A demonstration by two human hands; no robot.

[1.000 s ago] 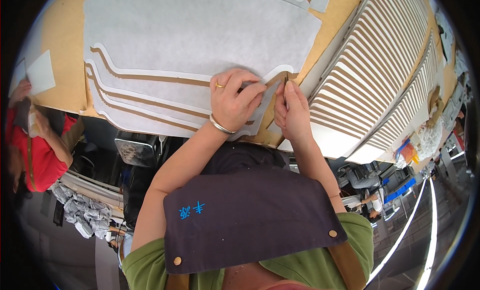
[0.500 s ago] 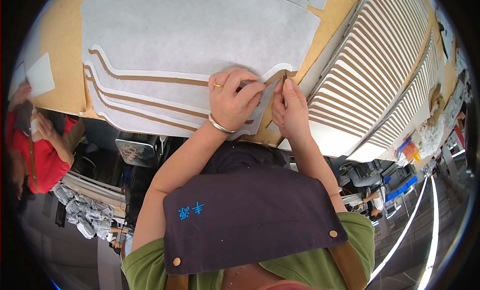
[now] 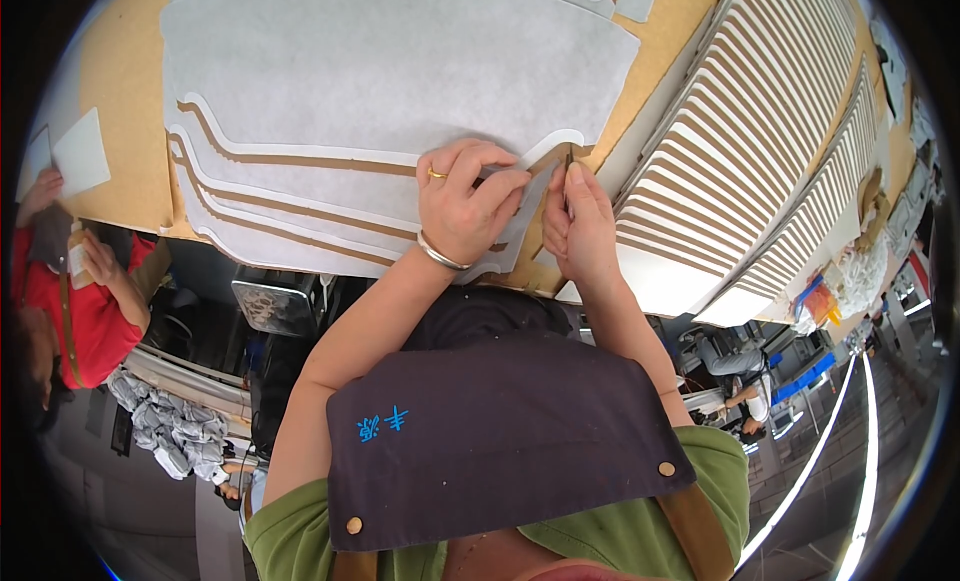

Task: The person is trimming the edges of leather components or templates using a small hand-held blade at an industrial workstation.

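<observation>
Overlapping grey-white sheet pieces (image 3: 400, 71) lie on the table in front of me, with brown strips (image 3: 330, 164) along their curved near edges. My left hand (image 3: 468, 203), wearing a ring and a bangle, rests on them with thumb and fingers pinched together. Something dark shows between those fingers, too hidden to name. Just to its right, my right hand (image 3: 582, 219) is closed round a slim dark pointed tool (image 3: 570, 155). The tool's tip is at the right end of the topmost brown strip, beside a raised curve of white edge. Its exact kind is unclear.
At the right, a long fanned stack of white pieces with brown edges (image 3: 740, 131) covers the tan tabletop (image 3: 640, 56). A narrower fanned row (image 3: 815, 186) lies beyond it. At the far left, a co-worker in red holds a bottle (image 3: 78, 256) near a white sheet (image 3: 82, 153).
My right hand and the tool have shifted very slightly toward me along the strip's end. My left hand stays in place. The co-worker's bottle has moved a little to the right.
</observation>
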